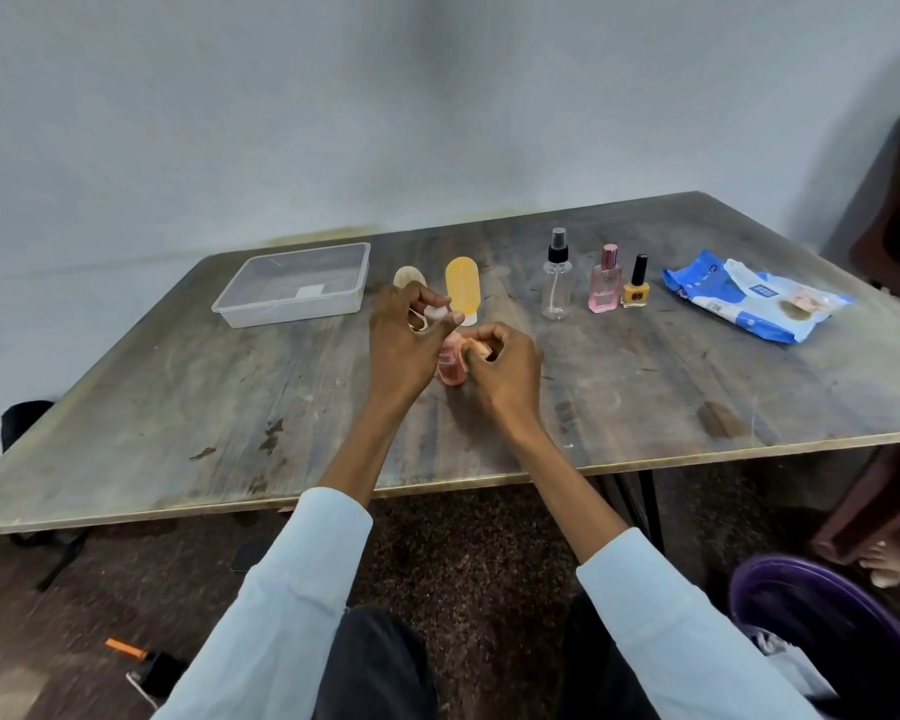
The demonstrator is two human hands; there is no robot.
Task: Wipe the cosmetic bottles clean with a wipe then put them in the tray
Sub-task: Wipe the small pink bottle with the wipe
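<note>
While the left hand (406, 330) pinches the white cap, the small see-through pink bottle (450, 367) gets rubbed by a crumpled wipe (476, 347) gripped in the right hand (505, 368).

Pink bottle (452, 367) in my hands, white cap, centre frame. Yellow-orange tube (462, 293) with white cap just above it; beige item (409, 279) to its left. Clear tray (294, 284) upper left, white label inside. Clear spray bottle (557, 280), black nozzle. Pink perfume bottle (606, 287), rose cap. Mustard nail polish (636, 289), black cap. Wipes pack (754, 296) blue and white, right. Surface (178, 397) grey-brown, streaked, stained. My sleeves (281, 605) pale blue.
</note>
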